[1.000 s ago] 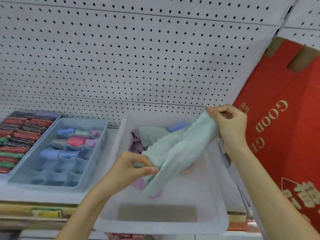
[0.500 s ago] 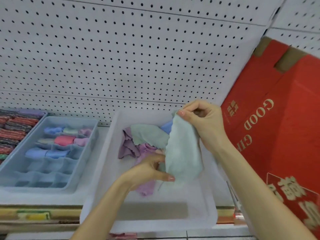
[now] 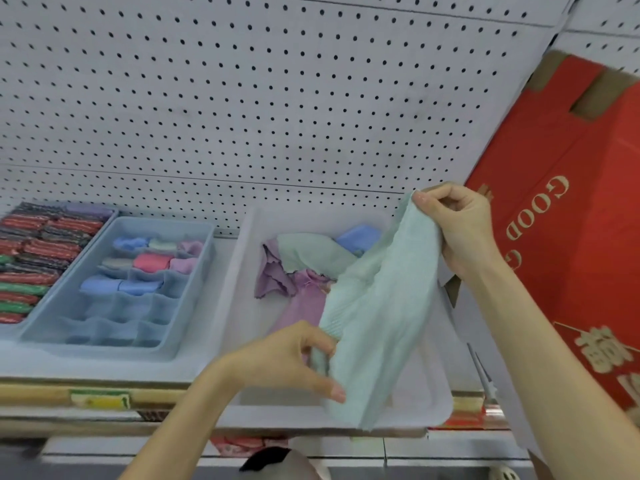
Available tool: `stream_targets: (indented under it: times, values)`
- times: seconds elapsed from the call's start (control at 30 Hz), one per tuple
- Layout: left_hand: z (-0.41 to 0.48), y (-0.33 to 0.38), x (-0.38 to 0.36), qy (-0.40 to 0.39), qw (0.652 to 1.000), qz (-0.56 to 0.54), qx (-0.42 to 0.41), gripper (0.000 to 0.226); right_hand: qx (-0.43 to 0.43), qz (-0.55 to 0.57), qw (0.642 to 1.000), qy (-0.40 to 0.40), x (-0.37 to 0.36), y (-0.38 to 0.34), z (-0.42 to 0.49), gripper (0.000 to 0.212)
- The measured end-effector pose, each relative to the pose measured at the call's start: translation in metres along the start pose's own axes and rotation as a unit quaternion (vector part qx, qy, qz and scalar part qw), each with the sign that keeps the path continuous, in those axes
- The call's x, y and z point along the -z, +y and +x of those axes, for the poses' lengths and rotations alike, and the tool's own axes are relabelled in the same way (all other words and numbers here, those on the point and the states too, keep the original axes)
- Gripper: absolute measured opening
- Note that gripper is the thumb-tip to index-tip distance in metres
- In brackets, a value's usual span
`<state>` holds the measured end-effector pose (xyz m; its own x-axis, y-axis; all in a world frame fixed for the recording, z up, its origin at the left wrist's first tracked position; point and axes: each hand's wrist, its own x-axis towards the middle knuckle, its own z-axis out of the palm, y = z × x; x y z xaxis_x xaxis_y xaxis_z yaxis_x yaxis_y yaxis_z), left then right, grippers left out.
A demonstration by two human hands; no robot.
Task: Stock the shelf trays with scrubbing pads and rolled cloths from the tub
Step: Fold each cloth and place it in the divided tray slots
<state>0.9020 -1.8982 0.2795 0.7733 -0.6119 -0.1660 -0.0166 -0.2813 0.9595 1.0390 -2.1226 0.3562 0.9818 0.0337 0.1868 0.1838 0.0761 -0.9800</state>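
Note:
A pale green cloth (image 3: 377,306) hangs spread between my two hands over the clear plastic tub (image 3: 235,292). My right hand (image 3: 460,230) pinches its top corner at the tub's far right. My left hand (image 3: 294,358) grips its lower left edge near the tub's front. Loose cloths lie at the back of the tub: purple (image 3: 277,275), green (image 3: 311,251), blue (image 3: 358,235). A blue divided tray (image 3: 194,289) to the left holds several rolled cloths (image 3: 152,263) in its far cells. At the far left a tray holds rows of red and green scrubbing pads (image 3: 31,268).
A red cardboard box (image 3: 571,237) with gold lettering leans at the right, close to my right forearm. White pegboard (image 3: 259,98) backs the shelf. The shelf's front edge (image 3: 52,398) carries a yellow and green price label (image 3: 100,400).
The cloth has been pulled open again: my right hand lifted its corner up and to the right, and my left hand shifted down along the lower edge. The view has moved closer.

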Motion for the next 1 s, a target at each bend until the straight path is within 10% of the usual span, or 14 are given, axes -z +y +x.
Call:
stream_targets:
  times: [0.13, 0.43, 0.7, 1.0]
  values:
    - [-0.015, -0.003, -0.008, -0.002, 0.999, 0.035, 0.012, 0.045, -0.005, 0.003, 1.0, 0.021, -0.004, 0.008, -0.003, 0.013]
    - [-0.034, -0.017, 0.04, 0.349, 0.935, -0.049, -0.037, 0.036, -0.09, -0.022, 0.99, 0.111, 0.007, 0.052, -0.021, 0.014]
    - [-0.044, -0.018, 0.078, 0.411, 0.887, 0.187, -0.098, 0.037, -0.16, 0.108, 0.977, 0.094, 0.009, 0.054, -0.044, 0.018]
    - [-0.04, -0.026, 0.078, 0.41, 0.907, -0.005, -0.094, 0.032, -0.17, 0.093, 0.969, 0.152, 0.004, 0.073, -0.054, 0.019]
